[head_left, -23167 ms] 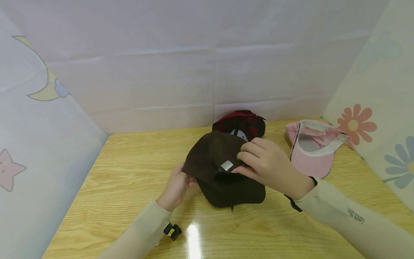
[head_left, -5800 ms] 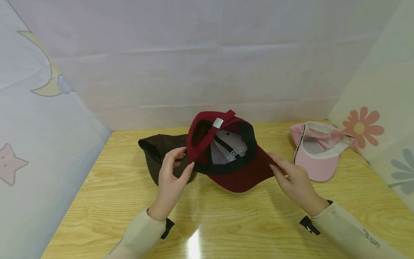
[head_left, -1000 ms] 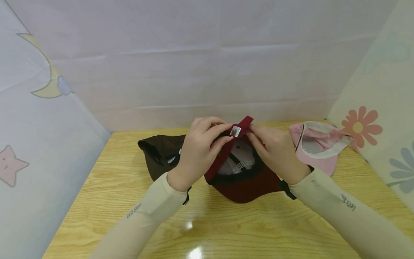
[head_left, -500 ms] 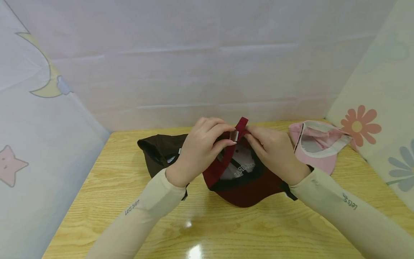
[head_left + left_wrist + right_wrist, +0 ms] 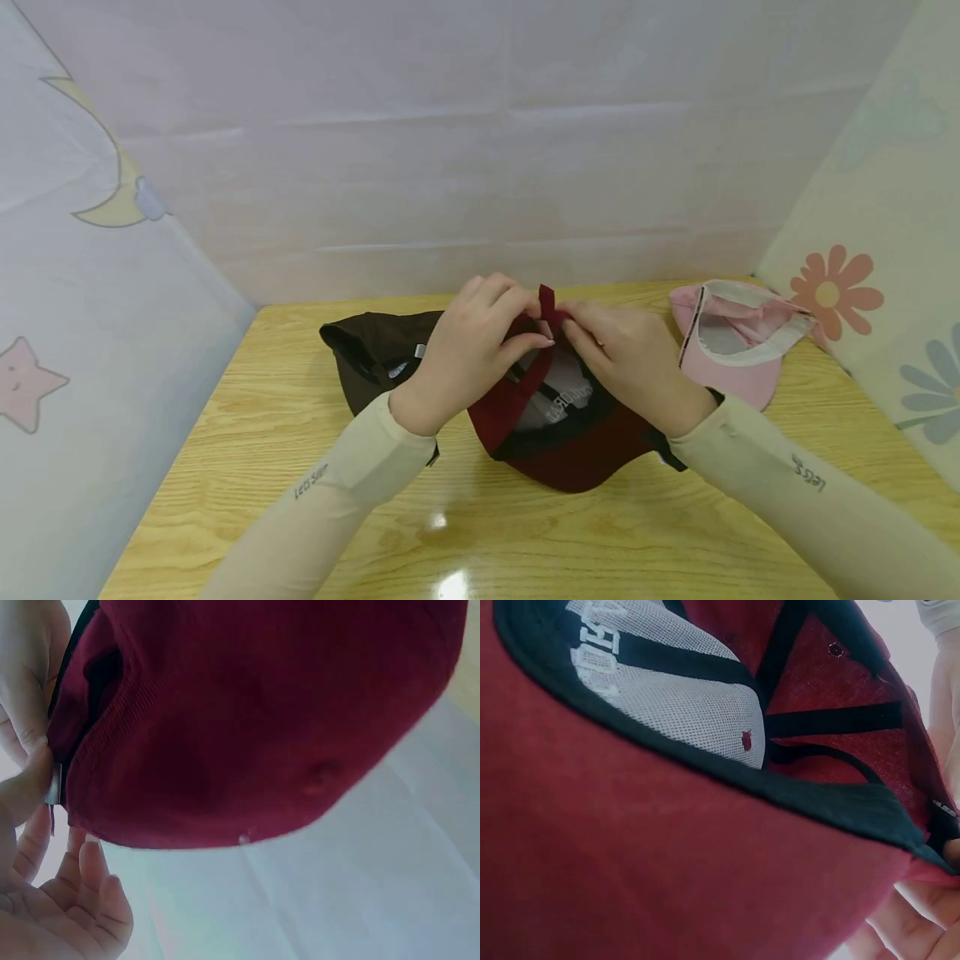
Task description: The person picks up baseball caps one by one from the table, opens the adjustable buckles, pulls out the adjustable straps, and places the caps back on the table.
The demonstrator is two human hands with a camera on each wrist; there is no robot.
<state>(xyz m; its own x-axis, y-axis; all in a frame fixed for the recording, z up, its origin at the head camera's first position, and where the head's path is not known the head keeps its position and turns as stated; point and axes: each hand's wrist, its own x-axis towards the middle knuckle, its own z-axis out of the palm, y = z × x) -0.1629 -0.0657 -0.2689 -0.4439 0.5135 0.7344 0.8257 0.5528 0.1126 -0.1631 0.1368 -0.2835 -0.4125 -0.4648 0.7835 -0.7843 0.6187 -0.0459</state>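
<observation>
A dark red baseball cap (image 5: 573, 462) hangs between both hands, its inside and back strap towards me in the head view. My left hand (image 5: 468, 350) pinches the strap at its metal buckle (image 5: 54, 784), which is mostly covered by the fingers in the head view. Just right of it, my right hand (image 5: 637, 358) pinches the strap too. The free strap end (image 5: 547, 300) sticks up between the hands. In the right wrist view the grey mesh lining (image 5: 682, 712) and dark sweatband (image 5: 802, 795) show, with the brim filling the lower part.
On the wooden table (image 5: 300, 350), a dark brown cap (image 5: 393, 333) lies at the left, partly behind my left hand. A pink cap (image 5: 738, 379) rests upturned at the back right. Printed fabric walls stand at the back and sides.
Since the earliest frame, the brown cap has been put down at the left and the red one picked up. Within the last second, the strap end has shifted left and the buckle has turned.
</observation>
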